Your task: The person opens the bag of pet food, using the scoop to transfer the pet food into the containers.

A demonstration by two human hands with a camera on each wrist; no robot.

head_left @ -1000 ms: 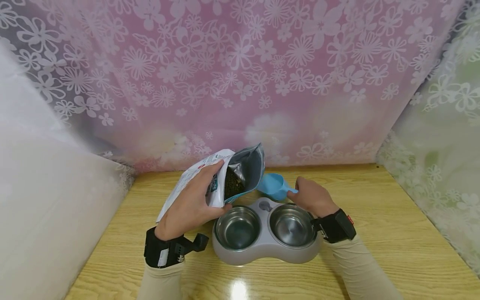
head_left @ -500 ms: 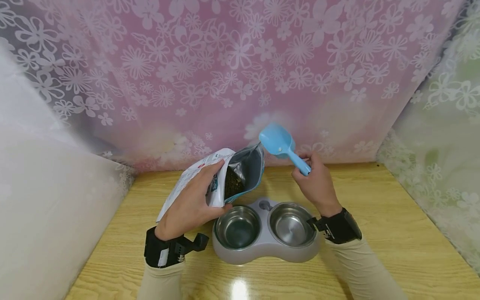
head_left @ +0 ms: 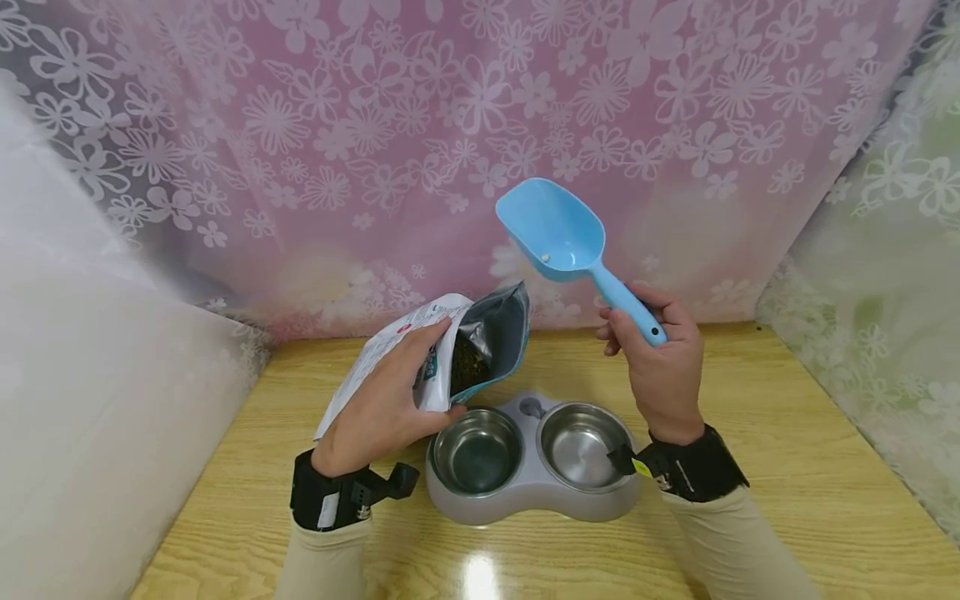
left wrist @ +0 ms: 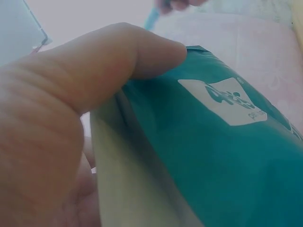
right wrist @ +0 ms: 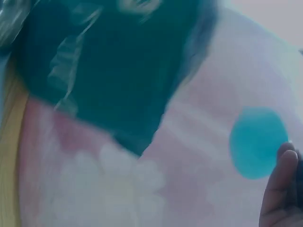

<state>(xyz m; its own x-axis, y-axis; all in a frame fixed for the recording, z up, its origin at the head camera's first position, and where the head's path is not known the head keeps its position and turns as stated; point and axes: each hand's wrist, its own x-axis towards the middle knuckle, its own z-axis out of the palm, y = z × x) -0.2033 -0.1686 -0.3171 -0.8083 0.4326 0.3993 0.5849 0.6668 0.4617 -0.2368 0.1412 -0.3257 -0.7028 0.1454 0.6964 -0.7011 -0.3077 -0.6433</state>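
Observation:
In the head view my left hand grips an open pouch, white with teal print, tilted with its mouth facing right. Dark greenish-brown bits show inside its silver lining. The left wrist view has my thumb pressed over the pouch's teal side. My right hand holds a light blue scoop by its handle, raised above and right of the pouch mouth. A small pale spot shows at the base of its bowl. In the right wrist view the scoop is blurred beside the pouch.
A grey double pet feeder with two steel bowls stands on the wooden table, just in front of the hands. The left bowl looks darker inside than the right bowl. Flowered pink fabric rises behind the table.
The right hand has lifted the scoop from low beside the pouch, up and toward the camera, turning its hollow into view. The left hand and pouch have hardly moved.

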